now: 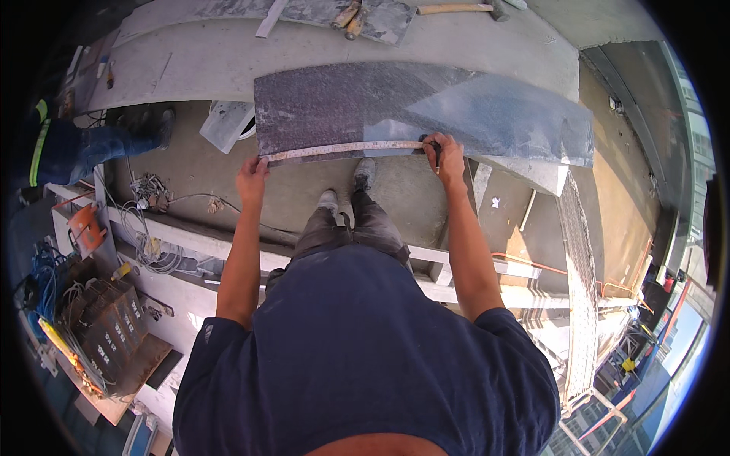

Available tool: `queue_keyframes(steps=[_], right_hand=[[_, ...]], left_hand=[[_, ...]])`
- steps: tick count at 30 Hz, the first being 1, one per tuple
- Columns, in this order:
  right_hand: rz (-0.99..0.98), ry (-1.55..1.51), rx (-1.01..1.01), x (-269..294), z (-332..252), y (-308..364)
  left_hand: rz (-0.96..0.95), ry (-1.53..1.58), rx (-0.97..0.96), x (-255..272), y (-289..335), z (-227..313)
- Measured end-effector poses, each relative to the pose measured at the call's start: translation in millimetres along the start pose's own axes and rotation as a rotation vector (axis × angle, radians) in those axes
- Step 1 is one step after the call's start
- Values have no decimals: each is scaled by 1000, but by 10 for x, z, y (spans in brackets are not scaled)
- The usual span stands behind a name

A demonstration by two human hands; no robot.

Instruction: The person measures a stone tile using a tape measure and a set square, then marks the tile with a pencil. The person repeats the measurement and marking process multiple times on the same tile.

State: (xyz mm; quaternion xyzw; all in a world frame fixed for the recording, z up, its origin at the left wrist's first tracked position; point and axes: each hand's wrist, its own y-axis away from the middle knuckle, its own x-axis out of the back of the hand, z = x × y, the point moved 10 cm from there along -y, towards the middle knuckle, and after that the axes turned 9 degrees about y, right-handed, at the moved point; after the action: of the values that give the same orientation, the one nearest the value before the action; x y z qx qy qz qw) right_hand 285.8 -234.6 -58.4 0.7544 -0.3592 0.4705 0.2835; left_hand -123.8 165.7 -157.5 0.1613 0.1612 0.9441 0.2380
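Note:
A long dark stone slab (327, 102) lies on the concrete ledge in front of me, partly in sunlight. Along its near edge stretches the pale blade of a tape measure (346, 150). My left hand (252, 182) pinches the blade's end at the slab's left corner. Farther right, my right hand (449, 159) is closed around the dark tape case, which its fingers partly hide. The blade runs nearly straight between both hands.
Wood-handled tools (352, 19) and a hammer (460, 9) lie on the ledge's far side. Another person's jeans-clad leg (125, 143) is at left. Tangled cables (156, 247), an orange device (87, 226) and stacked weights (106, 334) are at lower left. A rough plank (579, 281) slopes down at right.

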Motion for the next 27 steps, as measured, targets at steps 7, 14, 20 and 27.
queue_keyframes(steps=[7,14,20,27], right_hand=[[-96,-123,174,-3,-278,-524],[-164,134,75,-12,-185,-986],[-108,112,227,-17,-179,-986],[-142,177,45,60,-230,-873]], left_hand=[[251,-300,-135,239,-280,322],[163,-500,-172,-111,-466,746],[170,-524,-149,-232,-476,808],[237,-348,-225,-246,-422,844]])
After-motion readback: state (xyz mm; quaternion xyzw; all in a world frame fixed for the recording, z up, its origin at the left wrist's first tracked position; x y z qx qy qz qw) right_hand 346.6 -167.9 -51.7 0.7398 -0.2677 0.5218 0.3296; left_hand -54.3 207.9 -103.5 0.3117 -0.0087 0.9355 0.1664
